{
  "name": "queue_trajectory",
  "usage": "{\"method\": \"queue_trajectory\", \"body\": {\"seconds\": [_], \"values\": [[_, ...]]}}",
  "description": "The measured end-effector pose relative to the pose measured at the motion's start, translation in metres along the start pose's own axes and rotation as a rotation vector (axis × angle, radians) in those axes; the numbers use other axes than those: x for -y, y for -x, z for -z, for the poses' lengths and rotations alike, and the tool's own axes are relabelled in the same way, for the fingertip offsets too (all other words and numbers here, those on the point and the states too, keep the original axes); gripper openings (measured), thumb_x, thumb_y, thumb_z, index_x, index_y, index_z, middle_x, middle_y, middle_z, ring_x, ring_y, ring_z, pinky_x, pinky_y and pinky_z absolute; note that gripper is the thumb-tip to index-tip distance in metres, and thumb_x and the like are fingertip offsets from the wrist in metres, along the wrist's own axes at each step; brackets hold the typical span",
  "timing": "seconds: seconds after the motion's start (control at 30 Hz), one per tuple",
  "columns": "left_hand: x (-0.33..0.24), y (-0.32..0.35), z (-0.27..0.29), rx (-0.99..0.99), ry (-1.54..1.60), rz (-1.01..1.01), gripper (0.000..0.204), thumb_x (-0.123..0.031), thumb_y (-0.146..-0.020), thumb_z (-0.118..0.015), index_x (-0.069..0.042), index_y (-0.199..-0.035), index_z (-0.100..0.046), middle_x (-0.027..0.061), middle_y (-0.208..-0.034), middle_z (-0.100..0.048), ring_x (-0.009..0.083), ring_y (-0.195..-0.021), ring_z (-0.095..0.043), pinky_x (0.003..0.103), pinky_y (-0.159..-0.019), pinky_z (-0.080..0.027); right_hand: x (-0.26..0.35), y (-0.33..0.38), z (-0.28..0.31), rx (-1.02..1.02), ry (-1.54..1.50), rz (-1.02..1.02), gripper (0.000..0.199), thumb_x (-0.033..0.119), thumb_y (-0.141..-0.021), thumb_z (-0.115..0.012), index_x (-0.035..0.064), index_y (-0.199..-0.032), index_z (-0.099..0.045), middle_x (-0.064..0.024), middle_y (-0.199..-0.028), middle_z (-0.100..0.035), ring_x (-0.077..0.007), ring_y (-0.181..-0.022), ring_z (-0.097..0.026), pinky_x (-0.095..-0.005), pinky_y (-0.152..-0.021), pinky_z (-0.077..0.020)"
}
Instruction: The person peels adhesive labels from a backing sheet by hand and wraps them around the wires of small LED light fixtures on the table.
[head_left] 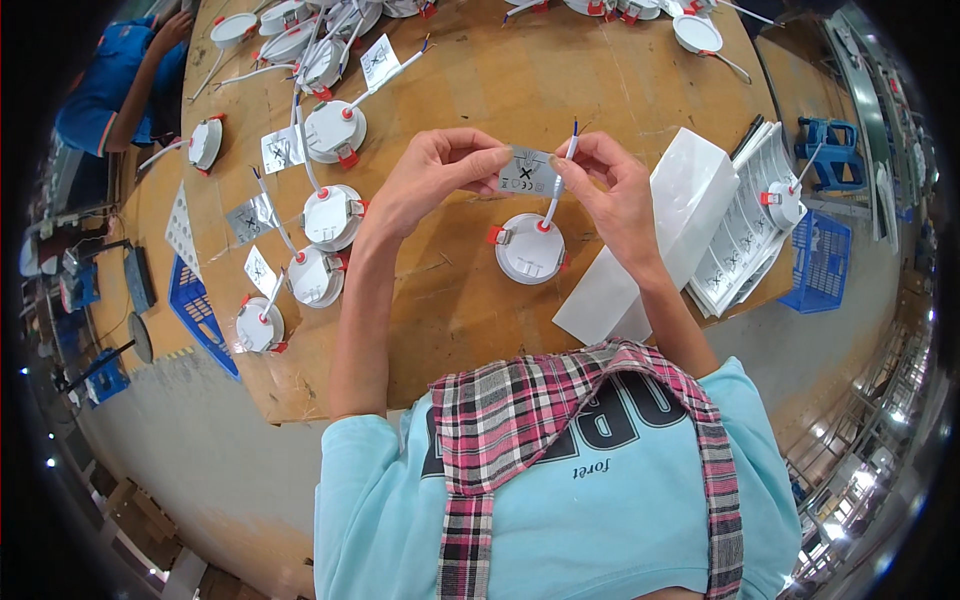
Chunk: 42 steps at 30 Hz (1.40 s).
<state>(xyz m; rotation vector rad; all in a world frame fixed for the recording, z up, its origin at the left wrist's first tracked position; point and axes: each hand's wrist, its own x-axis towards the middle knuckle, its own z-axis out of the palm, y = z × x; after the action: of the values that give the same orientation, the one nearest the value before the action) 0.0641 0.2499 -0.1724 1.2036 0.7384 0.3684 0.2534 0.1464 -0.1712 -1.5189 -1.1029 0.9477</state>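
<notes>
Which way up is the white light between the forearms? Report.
Wired side up: the white light shows its red grommet, with the white cable leading upward.

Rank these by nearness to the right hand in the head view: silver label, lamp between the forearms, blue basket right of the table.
From the right hand:
1. Silver label: at its fingertips, left side.
2. Lamp: lower left, on the table.
3. Blue basket: right, beyond the table.

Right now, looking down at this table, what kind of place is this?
Probably a factory or assembly workshop: many matching round white fittings lie across a big wooden table, with a stack of label sheets at the right.
</notes>
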Motion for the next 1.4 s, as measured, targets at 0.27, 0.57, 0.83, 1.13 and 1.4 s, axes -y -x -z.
{"method": "queue_trajectory", "body": {"seconds": [0.27,0.57,0.83,1.13,1.4], "values": [[0.016,-0.003,-0.016,-0.105,0.002,-0.072,0.017,-0.019,-0.086,-0.067,-0.003,-0.084,-0.063,0.0021,-0.079,-0.065,0.0079,-0.076,-0.06,0.024,-0.071,-0.048,-0.003,0.002,-0.001,-0.018,-0.049,0.026,0.013,0.01,-0.085,-0.064,-0.0014,-0.091,-0.06,-0.0066,-0.085,-0.064,-0.013,-0.08,-0.063,-0.0267,-0.078,-0.0496],[0.022,0.0,-0.025,-0.238,0.029,-0.145,0.015,-0.018,-0.086,-0.066,-0.003,-0.082,-0.062,-0.0013,-0.076,-0.062,0.0042,-0.072,-0.054,0.02,-0.066,-0.041,-0.001,0.006,-0.002,0.127,-0.297,-0.1,0.023,0.006,-0.088,-0.059,0.0013,-0.108,-0.049,-0.0067,-0.101,-0.051,-0.0123,-0.076,-0.063,-0.0221,-0.066,-0.052],[0.024,0.004,-0.031,-0.299,0.03,-0.193,0.016,-0.016,-0.086,-0.066,-0.002,-0.081,-0.062,-0.0004,-0.076,-0.062,0.0044,-0.072,-0.055,0.021,-0.065,-0.043,-0.007,0.01,-0.009,0.106,-0.449,-0.084,0.022,0.004,-0.089,-0.056,0.0031,-0.109,-0.047,-0.0046,-0.103,-0.048,-0.0115,-0.069,-0.06,-0.0233,-0.063,-0.0502],[0.023,0.008,-0.045,-0.384,0.019,-0.274,0.015,-0.015,-0.087,-0.064,-0.002,-0.08,-0.06,-0.0006,-0.076,-0.06,0.0053,-0.074,-0.054,0.023,-0.068,-0.043,-0.012,0.008,-0.006,0.092,-0.463,-0.076,0.02,0.008,-0.09,-0.057,0.0058,-0.108,-0.047,-0.0031,-0.102,-0.047,-0.0112,-0.066,-0.058,-0.0222,-0.06,-0.0462],[0.031,0.006,-0.041,-0.313,0.278,-0.218,0.012,-0.014,-0.088,-0.063,-0.005,-0.082,-0.059,-0.002,-0.076,-0.059,0.0047,-0.073,-0.051,0.022,-0.07,-0.04,-0.004,0.008,0.0,0.161,-0.35,-0.137,0.017,0.013,-0.094,-0.052,0.0016,-0.106,-0.046,-0.0062,-0.095,-0.055,-0.0102,-0.063,-0.059,-0.0218,-0.057,-0.0468]]}}
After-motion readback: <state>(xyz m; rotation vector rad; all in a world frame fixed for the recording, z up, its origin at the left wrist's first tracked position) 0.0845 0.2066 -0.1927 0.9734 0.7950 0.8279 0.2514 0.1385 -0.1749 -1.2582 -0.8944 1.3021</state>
